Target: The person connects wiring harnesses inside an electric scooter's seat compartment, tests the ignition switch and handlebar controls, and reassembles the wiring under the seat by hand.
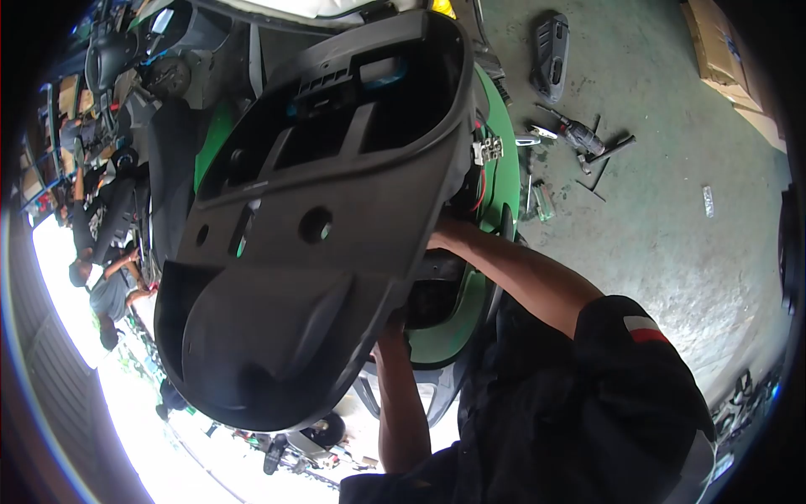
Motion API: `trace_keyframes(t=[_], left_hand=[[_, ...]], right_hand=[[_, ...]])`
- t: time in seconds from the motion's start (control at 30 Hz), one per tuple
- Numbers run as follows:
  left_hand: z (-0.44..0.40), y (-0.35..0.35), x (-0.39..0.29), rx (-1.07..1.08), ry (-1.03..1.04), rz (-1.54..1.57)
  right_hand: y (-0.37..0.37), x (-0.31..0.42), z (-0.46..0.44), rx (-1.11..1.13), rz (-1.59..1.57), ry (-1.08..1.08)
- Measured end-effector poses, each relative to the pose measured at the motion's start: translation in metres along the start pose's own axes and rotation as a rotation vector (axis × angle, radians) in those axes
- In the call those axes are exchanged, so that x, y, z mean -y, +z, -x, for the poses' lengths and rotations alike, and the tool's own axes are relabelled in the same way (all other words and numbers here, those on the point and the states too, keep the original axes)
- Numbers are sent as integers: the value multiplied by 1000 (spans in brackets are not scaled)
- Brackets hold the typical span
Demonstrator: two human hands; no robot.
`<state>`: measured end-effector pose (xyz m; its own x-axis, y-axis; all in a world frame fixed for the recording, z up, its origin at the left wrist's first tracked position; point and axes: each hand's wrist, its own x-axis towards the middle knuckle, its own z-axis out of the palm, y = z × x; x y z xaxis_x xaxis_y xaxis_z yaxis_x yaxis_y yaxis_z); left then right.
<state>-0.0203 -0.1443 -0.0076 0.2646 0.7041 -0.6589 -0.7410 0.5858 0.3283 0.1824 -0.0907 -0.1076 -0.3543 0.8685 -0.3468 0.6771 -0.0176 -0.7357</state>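
Observation:
A large black plastic seat base point(277, 252), with ribs and holes, is tilted up over the green body point(449, 340) of a scooter. My right hand point(445, 232) reaches in at the seat base's right edge, near a red wire point(479, 191); its fingers are hidden behind the plastic. Lower down, my left hand point(389, 331) is under the lower right edge of the seat base, mostly in shadow, and its fingers cannot be made out. A dark open compartment point(435, 290) shows between the two hands.
On the floor point(663, 210) to the right lie a power drill point(578, 134), a T-shaped tool point(594, 181), a black plastic part point(550, 57) and a small clear packet point(708, 202). Cardboard boxes point(724, 52) stand at the upper right. People point(109, 294) and other scooters are at the left.

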Motion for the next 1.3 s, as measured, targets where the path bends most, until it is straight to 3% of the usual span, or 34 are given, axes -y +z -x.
trace_keyframes(t=[0.13,0.17,0.27,0.33,0.4,0.47,0.57,0.63,0.67,0.73,0.77,0.87,0.9,0.97,1.0,1.07,1.17,1.3], left_hand=[[-1,-2,5,-133,93,80],[0,3,5,-66,8,54],[-6,2,-7,55,-124,122],[-14,-8,-17,112,-177,228],[-19,-18,-33,19,-124,34],[-20,-31,-44,49,-149,34],[-29,-26,-47,61,-190,67],[-27,-20,-50,-163,-171,-12],[-26,-19,-52,-163,-178,-9],[-27,-19,-52,-199,-217,-250],[-24,-9,-44,-197,-222,-241],[-23,10,-20,-542,3,-618],[-23,3,-23,-438,28,-669],[-21,1,-29,-315,47,-707],[-18,2,-32,-290,-48,-656],[-21,8,-33,-293,-122,-664],[-28,-24,-34,-130,-82,-449],[11,33,-23,-323,11,-511]], right_hand=[[17,-10,0,167,1010,-401],[14,-7,1,202,1203,-499],[-4,1,8,237,1457,-604],[-7,1,13,71,984,-424],[26,-3,0,-15,743,-319],[23,9,3,-51,654,-278],[-3,7,13,-28,807,-476],[-4,12,5,184,715,-397],[-1,15,1,256,681,-365],[9,15,-6,25,-43,58],[25,8,-14,30,-36,64],[70,-25,-45,-68,318,-261],[65,-24,-46,-90,395,-323],[49,-19,-37,-53,136,-93],[39,-17,-31,-45,60,-14],[13,-14,-8,-113,40,114],[-67,60,34,35,-46,471],[-29,61,48,-275,-22,500]])
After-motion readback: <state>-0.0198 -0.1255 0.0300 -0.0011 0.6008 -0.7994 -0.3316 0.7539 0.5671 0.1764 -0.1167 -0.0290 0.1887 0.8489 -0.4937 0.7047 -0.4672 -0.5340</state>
